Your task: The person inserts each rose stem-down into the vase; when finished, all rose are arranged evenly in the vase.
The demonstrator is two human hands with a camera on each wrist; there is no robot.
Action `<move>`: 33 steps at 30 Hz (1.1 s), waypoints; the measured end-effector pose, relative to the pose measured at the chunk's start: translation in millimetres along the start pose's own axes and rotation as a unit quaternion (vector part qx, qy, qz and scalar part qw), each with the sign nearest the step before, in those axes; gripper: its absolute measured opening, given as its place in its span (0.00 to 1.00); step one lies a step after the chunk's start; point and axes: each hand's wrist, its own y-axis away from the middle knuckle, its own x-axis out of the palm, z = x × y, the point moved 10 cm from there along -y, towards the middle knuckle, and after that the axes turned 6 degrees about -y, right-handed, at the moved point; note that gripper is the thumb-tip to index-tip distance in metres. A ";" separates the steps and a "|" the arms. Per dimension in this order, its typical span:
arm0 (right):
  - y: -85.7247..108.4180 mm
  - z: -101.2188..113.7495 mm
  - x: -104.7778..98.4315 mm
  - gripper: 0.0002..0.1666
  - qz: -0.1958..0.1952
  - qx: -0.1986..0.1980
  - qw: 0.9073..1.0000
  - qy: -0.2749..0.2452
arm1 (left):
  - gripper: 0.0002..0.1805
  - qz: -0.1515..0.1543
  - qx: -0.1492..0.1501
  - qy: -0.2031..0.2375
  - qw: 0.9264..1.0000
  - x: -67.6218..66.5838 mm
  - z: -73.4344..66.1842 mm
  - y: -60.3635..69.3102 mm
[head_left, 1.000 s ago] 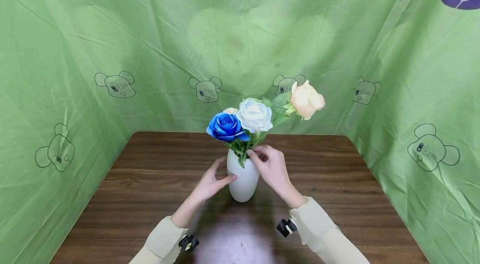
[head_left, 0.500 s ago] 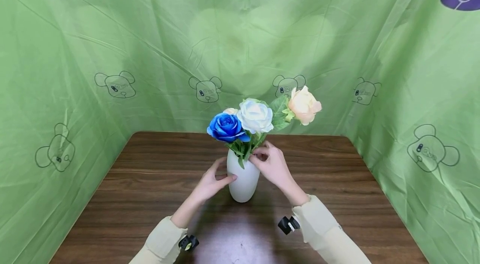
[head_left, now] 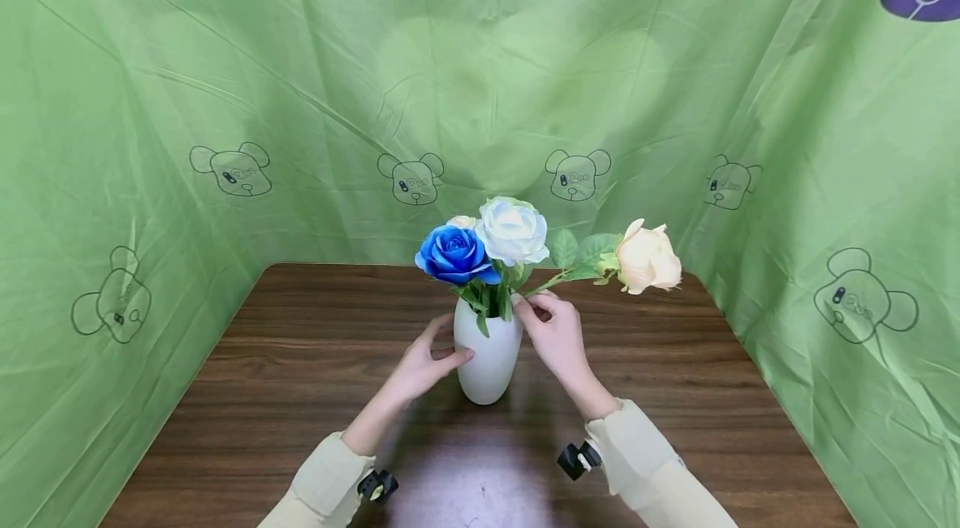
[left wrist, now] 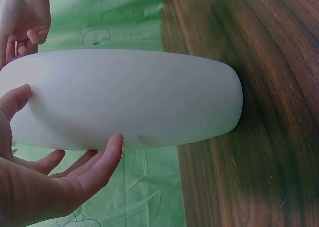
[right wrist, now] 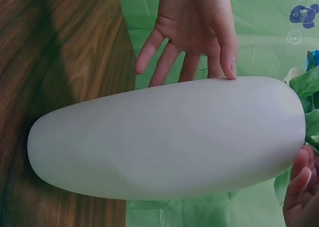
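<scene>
A white vase [head_left: 486,361] stands upright on the table, also filling much of both wrist views. My left hand [head_left: 422,363] holds its left side, the thumb on the front and the fingers reaching behind. At the rim, my right hand [head_left: 557,335] pinches the stem of a peach rose [head_left: 649,258], which leans far out to the right. A blue rose [head_left: 454,254] and a pale blue-white rose [head_left: 513,230] stand in the vase, with another cream bloom [head_left: 461,221] mostly hidden behind them. The right fingertips [right wrist: 301,159] show beside the vase mouth in the right wrist view.
The brown wooden table [head_left: 300,345] extends around the vase on every side. Green cloth [head_left: 315,95] with printed bear heads hangs behind it and along both sides. Small black devices sit at both sleeve cuffs.
The peach rose first dipped slightly, then swung right and downward, so its stem now shows. My right hand shifted a little to the right. The left hand and vase stayed put.
</scene>
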 end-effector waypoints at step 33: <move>-4.7 1.7 -25.2 0.05 -0.131 0.006 0.961 -0.245 | 0.37 -0.004 -0.011 0.001 1.000 1.6 30.7 -11.2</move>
